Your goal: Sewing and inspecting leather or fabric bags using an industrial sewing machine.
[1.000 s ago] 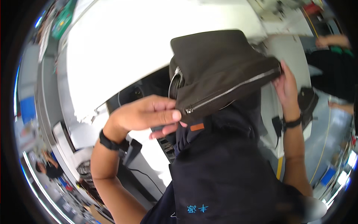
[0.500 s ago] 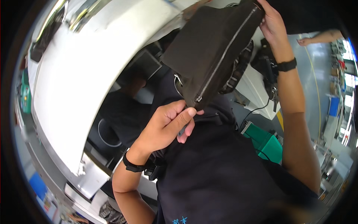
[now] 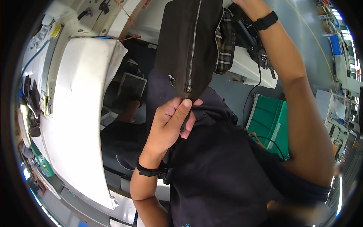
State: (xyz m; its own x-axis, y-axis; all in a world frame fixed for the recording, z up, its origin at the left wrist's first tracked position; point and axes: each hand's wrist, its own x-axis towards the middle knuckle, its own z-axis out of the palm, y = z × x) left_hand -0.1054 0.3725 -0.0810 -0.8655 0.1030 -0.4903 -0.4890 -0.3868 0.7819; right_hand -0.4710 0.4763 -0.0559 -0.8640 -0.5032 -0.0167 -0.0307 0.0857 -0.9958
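Pinched between thumb and fingers, left hand (image 3: 170,121) grips the lower corner of a dark brown zippered pouch (image 3: 187,45), just under the zipper pull (image 3: 187,89). Pouch held up in front of the dark shirt (image 3: 219,166). Right arm reaches to the pouch's top edge; that hand is out of frame, grip unknown. White table (image 3: 75,113) at left, green bin (image 3: 270,117) beyond at right.

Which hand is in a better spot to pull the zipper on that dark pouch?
Probably the left hand: it pinches the bottom corner of the dark pouch, right beside the zipper pull. The right hand is out of view at the top edge, apparently holding the pouch's far end.
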